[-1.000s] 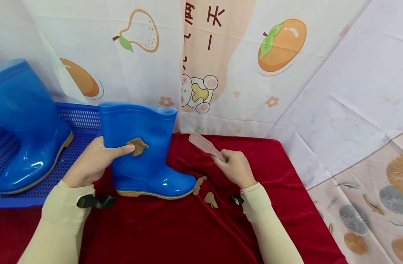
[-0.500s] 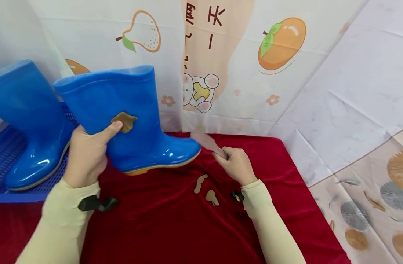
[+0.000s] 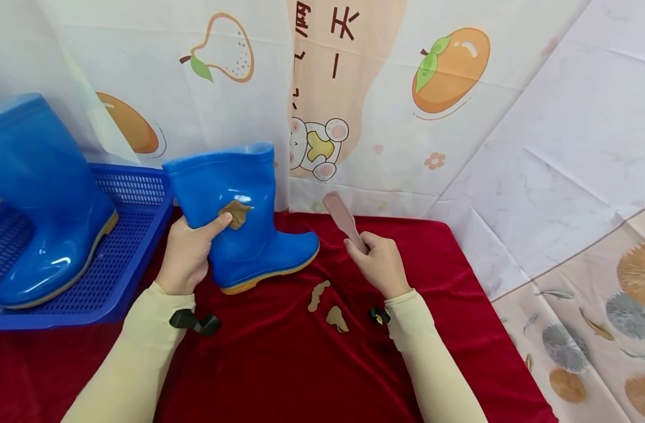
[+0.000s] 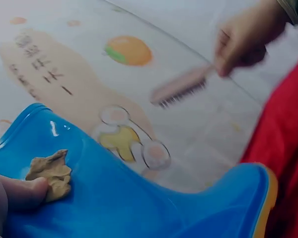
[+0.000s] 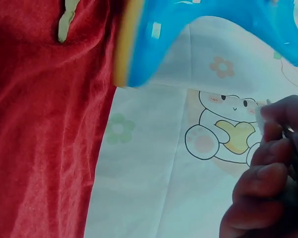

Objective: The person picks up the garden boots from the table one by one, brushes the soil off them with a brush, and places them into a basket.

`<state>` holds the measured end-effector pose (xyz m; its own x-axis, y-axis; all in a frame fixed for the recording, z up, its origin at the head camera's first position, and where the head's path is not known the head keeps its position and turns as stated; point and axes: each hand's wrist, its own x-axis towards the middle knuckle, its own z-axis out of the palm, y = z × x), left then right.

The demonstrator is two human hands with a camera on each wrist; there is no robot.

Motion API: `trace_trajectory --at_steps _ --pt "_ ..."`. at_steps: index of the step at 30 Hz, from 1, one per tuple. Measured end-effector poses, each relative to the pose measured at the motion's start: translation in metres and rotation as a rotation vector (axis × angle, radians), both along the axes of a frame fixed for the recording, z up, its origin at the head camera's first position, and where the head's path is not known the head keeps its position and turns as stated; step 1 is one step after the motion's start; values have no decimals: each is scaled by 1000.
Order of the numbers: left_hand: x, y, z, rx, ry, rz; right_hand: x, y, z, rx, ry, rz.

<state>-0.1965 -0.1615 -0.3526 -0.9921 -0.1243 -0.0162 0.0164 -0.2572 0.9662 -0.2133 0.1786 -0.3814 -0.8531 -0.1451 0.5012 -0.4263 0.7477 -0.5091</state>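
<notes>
My left hand grips a blue rain boot by its shaft. The thumb presses beside a brown, mud-like patch stuck to the shaft, seen close up in the left wrist view as a crinkled patch. The boot leans back slightly, its toe pointing right and its yellow sole low over the red cloth. To the right of the toe, my right hand holds a pink brush by the handle, head raised. Dark bristles show along the brush in the left wrist view. Brush and boot are apart.
A second blue boot stands in a blue plastic basket at the left. Two brown flakes, one long and one broader, lie on the red cloth. A printed curtain hangs behind the table.
My left hand lifted the boot and tilted it, then carried it right and lower, away from the basket. The right hand stayed nearly in place while the brush turned more upright.
</notes>
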Motion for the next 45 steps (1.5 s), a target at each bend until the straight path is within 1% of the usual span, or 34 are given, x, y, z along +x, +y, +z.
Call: trace_trajectory --at_steps 3,5,6,8,10,13,15,16,18,19,20,22,24,25,26,28,32,34,35,38,40,42,45 --pt "-2 0 -2 -101 -10 18 1 1 0 -1 4 -2" --pt "-2 -3 -3 -194 8 -2 2 1 0 1 7 1" --pt "-2 -6 -3 -249 18 -25 2 1 0 3 7 1" --pt "-2 -14 -2 -374 41 -88 3 2 -1 7 -4 6" --pt "0 -23 -1 -493 59 -173 4 3 -2 16 -16 11" --pt "3 -35 4 -637 70 -287 4 4 -4 31 -30 14" --pt "5 -41 7 -724 101 -356 4 5 -5 38 -33 11" --pt "5 -43 9 -761 124 -379 4 5 -6 41 -33 11" --pt "7 -46 11 -827 192 -394 4 6 -7 43 -32 13" --pt "7 -47 12 -854 219 -380 4 6 -7 44 -30 14" --pt "8 -47 13 -878 231 -363 4 6 -7 45 -29 16" --pt "9 -45 14 -917 235 -307 3 6 -7 47 -26 19" --pt "9 -40 14 -919 215 -246 3 7 -7 47 -28 20" --pt "9 -36 14 -904 204 -228 3 7 -7 46 -27 21" --pt "9 -32 13 -870 203 -222 3 7 -6 44 -29 22" --pt "8 -24 12 -754 200 -215 3 7 -4 39 -28 22" --pt "6 -13 8 -443 175 -269 1 6 -2 32 -23 24" --pt "3 -10 4 -340 136 -287 0 6 -1 33 -23 24" --pt "1 -10 2 -320 117 -297 0 6 -1 31 -24 26" --pt "-6 -11 -8 -325 62 -316 0 5 -1 23 -31 28" --pt "-9 -12 -12 -362 35 -326 0 4 -1 17 -32 32" --pt "-10 -14 -12 -417 32 -337 -1 3 -1 10 -28 36" --pt "-7 -15 -5 -538 47 -324 -2 3 -1 9 -27 38"
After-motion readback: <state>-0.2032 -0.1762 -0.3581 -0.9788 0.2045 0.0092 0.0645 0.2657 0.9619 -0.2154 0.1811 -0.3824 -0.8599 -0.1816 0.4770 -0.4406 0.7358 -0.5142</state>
